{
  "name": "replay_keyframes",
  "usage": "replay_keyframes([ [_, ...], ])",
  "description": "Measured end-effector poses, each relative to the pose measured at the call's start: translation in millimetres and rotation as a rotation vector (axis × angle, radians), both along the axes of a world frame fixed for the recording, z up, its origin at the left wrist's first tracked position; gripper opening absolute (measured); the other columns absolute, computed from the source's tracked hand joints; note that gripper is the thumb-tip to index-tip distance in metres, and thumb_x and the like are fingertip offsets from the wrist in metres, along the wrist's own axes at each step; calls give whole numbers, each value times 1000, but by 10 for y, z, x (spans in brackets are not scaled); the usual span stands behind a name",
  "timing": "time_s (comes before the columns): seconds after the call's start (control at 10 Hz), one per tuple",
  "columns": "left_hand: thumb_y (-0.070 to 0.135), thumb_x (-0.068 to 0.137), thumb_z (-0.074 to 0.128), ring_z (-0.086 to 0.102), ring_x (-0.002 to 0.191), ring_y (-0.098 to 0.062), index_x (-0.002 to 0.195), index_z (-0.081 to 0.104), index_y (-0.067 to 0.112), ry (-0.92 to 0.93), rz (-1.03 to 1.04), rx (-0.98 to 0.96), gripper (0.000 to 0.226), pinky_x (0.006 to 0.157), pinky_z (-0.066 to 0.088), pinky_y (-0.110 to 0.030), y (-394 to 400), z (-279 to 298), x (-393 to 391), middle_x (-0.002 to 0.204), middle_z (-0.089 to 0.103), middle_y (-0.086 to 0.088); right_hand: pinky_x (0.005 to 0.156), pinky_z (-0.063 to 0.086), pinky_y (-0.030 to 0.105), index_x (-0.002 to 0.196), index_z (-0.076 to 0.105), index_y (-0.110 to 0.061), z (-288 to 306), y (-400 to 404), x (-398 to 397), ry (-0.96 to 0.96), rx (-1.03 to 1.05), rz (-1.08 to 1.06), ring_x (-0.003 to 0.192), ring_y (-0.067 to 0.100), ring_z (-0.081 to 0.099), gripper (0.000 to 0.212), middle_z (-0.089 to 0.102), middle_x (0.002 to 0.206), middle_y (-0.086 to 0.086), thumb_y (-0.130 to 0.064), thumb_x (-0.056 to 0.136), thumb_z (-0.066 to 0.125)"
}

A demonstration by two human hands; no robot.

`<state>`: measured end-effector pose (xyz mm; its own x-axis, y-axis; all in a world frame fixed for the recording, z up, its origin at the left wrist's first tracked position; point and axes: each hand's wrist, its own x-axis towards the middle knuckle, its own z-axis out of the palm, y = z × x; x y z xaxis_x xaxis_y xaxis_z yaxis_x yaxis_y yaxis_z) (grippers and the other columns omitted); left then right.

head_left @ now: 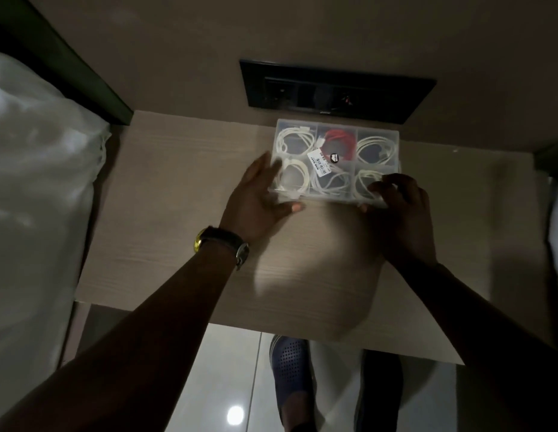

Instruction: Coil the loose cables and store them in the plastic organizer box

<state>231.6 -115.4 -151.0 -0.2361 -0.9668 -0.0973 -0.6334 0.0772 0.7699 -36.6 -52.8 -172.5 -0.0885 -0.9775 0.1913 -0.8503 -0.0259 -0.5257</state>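
While the room was dim, the desk [165,232] filled most of the view and served as the reference surface. A white bed [37,182] lay beside the desk on its left side. Beyond the desk's far edge, a black socket panel [334,88] was set in the wall. Below the desk's near edge, a glossy tiled floor [234,385] showed, with one blue perforated shoe [290,366] on it.

The box [335,162] sat on the desk near its far edge, just in front of the socket panel. Its clear lid appeared to be down, carrying a white price label [319,162] and a small black sticker [334,157]. Six compartments were visible. Five held coiled white cables [293,140]; the far middle compartment held a red cable [341,140].

The left hand [259,198] rested against the box's left near corner, fingers spread flat along the left side and thumb at the near edge. A watch [223,243] sat on the left wrist. The right hand [399,207] was at the box's right near corner, fingers curled over the lid and thumb under the near edge. Both hands touched the box; whether either truly pinched it could not be told, because of motion blur.
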Motion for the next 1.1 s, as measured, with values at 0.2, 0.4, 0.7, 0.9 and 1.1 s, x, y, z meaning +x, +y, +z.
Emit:
replay_keyframes([
  [0.2,11,93,58,38,138,-7,144,45,20,10,19,-117,54,111,34,-18,69,-54,-31,155,37,0,90,42,32,117,65,-21,-37,-33,-18,-35,-15,-8,115,37,48,36,55,132,6,-25,83,77],
  [0.4,17,95,55,37,137,-7,146,43,22,-81,9,-163,52,110,30,-15,78,-135,-20,155,38,0,90,43,34,119,66,-19,-14,-73,-49,20,36,27,119,35,47,38,57,135,6,-27,83,77],
  [0.7,16,95,55,42,138,-21,145,44,22,-116,26,-124,52,110,41,-43,66,-133,-43,153,42,-4,95,47,39,122,66,-20,114,-68,-75,32,86,72,119,36,50,40,56,137,7,-21,83,75],
  [0.9,15,96,53,40,139,-24,147,39,20,-178,29,-104,53,110,40,-40,89,-63,-105,154,40,-7,96,48,42,125,62,-21,135,-30,-40,-17,119,63,123,35,50,40,52,142,5,-20,86,71],
  [1.1,23,95,56,34,142,-33,154,17,30,-310,36,1,72,104,41,-41,164,221,-163,161,21,-17,109,43,52,134,60,-18,432,93,-55,-28,100,141,139,32,43,42,49,149,9,-21,92,67],
])
